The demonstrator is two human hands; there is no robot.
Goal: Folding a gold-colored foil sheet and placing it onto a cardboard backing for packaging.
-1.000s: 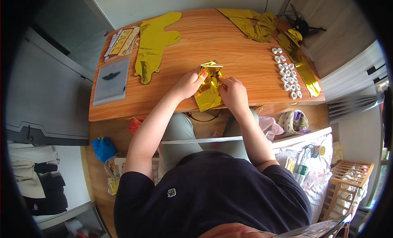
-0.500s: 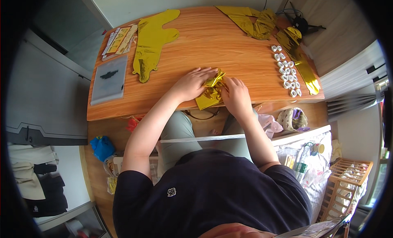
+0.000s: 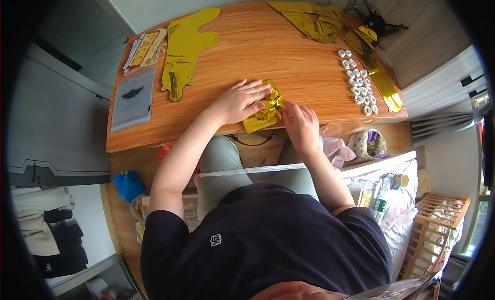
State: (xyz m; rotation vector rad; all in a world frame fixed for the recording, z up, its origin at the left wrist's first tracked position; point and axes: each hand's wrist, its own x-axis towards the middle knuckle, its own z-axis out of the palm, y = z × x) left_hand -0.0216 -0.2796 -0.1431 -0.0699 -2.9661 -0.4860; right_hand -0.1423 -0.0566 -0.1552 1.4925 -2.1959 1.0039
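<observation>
A small, crinkled gold foil balloon point(image 3: 256, 124) lies folded and uninflated at the table's front edge, between my hands. Across its left part rests my left hand point(image 3: 238, 103), palm down with the fingers stretched out, pressing on the foil. At the right edge of the foil, my right hand point(image 3: 303, 125) has its thumb and forefinger pinched on it. The foil's far corner sticks out past my left fingertips, and part of it is hidden under that hand.
A flat gold foil balloon point(image 3: 181, 52) lies at the left, more gold foil point(image 3: 304, 24) at the far right. Several small white rings point(image 3: 358, 83) stand in rows at the right. A clear plastic bag point(image 3: 132, 106) and paper packets point(image 3: 143, 51) lie at the left.
The foil between my hands is spread flatter, and its far corner lies open. My left hand has shifted slightly left and flattened; my right hand has moved slightly down and right.
</observation>
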